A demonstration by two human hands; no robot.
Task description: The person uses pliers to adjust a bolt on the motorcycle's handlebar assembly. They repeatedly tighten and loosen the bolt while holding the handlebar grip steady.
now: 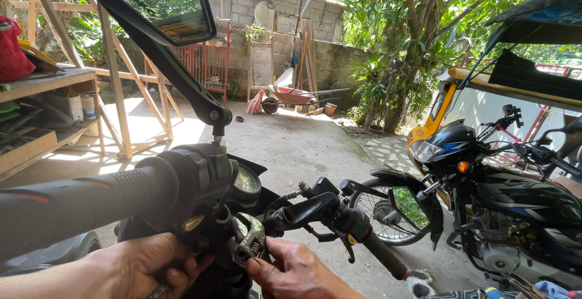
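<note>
Your hands are boxed in: the left handlebar grip [79, 205] and switch housing [200, 178] sit right above your left hand [142, 265], and the brake lever [312, 208] crosses above your right hand [291, 272]. The mirror stem [182, 74] slants overhead. Open concrete floor [291, 141] lies ahead; a parked motorcycle [503, 196] blocks the right.

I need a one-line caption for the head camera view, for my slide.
Two bare hands, left hand and right hand, work an adjustable wrench under a motorcycle handlebar.
</note>
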